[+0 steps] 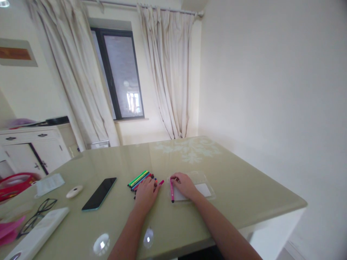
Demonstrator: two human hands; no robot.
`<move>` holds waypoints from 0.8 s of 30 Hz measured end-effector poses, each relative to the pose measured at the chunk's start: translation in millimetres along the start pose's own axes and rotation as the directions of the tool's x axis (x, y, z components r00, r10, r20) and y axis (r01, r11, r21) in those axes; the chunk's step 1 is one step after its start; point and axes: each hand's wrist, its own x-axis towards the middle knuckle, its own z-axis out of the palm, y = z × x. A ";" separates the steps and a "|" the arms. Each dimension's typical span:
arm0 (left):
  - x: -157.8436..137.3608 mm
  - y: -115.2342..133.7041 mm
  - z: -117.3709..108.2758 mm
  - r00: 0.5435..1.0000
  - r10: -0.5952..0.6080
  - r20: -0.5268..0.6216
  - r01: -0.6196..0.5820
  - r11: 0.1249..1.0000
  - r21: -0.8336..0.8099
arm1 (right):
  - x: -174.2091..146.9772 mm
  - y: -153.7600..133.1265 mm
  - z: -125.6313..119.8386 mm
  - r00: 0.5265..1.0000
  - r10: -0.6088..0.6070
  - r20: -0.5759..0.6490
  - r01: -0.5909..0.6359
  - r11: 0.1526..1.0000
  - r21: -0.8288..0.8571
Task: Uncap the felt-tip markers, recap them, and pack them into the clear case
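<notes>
My left hand (146, 192) is closed over a pile of colored markers (139, 179), its fingers curled down. A magenta marker (161, 182) sticks out between its thumb and fingers. The pile shows green, yellow, blue and red barrels; part of it is hidden under the hand. My right hand (184, 185) pinches the upper end of a pink marker (172, 193) with a dark lower end. That marker lies along the left side of a clear plastic case (202, 177), which has a white insert (204, 189) partly covered by the hand.
Left of the markers lie a black phone (99, 194), a white oval object (74, 191) and a face mask (50, 184). Eyeglasses (38, 213), a long white object (40, 233) and something pink (11, 230) are nearer the left. The glossy table (244, 195) has a right corner near the wall.
</notes>
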 end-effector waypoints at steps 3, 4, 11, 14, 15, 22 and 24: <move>0.7 9.1 -1.7 1.000 -0.004 -0.021 0.002 0.997 -0.082 | 0.1 -1.9 -0.5 0.999 -0.034 -0.041 0.037 0.995 0.089; 0.5 11.8 -2.0 1.000 0.000 -0.012 -0.001 0.993 -0.121 | -0.2 -3.4 -1.0 0.998 -0.052 -0.045 0.058 0.990 0.129; -3.2 21.6 1.4 0.991 0.070 -0.110 -0.105 0.928 -0.359 | -0.6 -13.5 -6.6 0.996 -0.085 -0.007 0.080 0.900 0.428; -1.4 19.4 0.0 0.987 0.014 -0.159 -0.083 0.897 -0.435 | 3.7 -10.0 -9.5 0.994 0.017 -0.107 0.046 0.826 0.561; -0.6 18.4 -0.7 0.986 0.012 -0.168 -0.087 0.889 -0.450 | 5.1 -8.5 -10.6 0.991 0.055 -0.124 0.033 0.788 0.615; 0.1 20.2 -1.9 0.981 0.027 -0.191 -0.115 0.878 -0.464 | 5.4 -8.8 -14.8 0.977 0.210 -0.038 -0.088 0.559 0.824; -0.5 22.2 -2.8 0.981 0.031 -0.192 -0.116 0.883 -0.455 | 4.4 -10.8 -14.1 0.978 0.210 0.000 -0.118 0.546 0.830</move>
